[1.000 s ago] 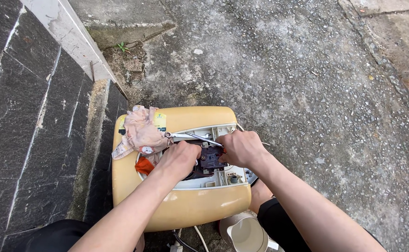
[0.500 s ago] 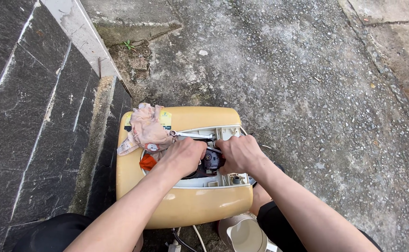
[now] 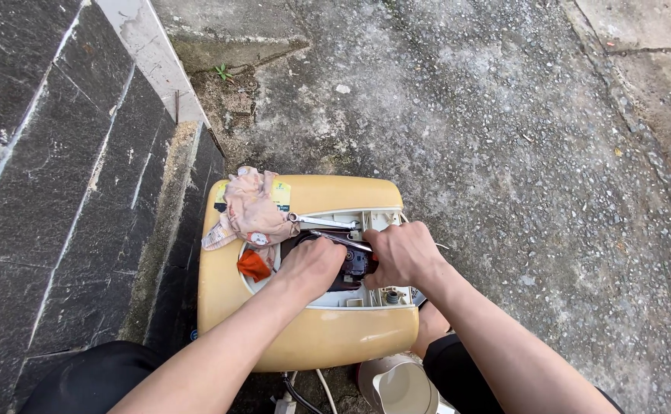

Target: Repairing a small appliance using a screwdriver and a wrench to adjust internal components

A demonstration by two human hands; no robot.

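A yellow-beige plastic appliance housing (image 3: 328,341) lies on the ground with a white-rimmed opening on top. My left hand (image 3: 314,266) reaches into that opening and presses on a dark part (image 3: 353,264) inside. Just to its right, my right hand (image 3: 400,254) is closed around a thin metal tool (image 3: 341,240) whose tip points left over the dark part. A silver wrench (image 3: 321,221) rests on the opening's far rim. A crumpled pinkish rag (image 3: 252,208) sits on the housing's left top, with an orange piece (image 3: 255,264) below it.
A dark stone-tiled wall (image 3: 52,199) rises at the left. Rough concrete ground (image 3: 504,130) spreads ahead and right. A white jug-like container (image 3: 397,386) stands by my knee. Cables (image 3: 301,391) trail from under the housing.
The view has shifted slightly. Both hands stay in the opening, with my right hand moved a little toward the dark part.
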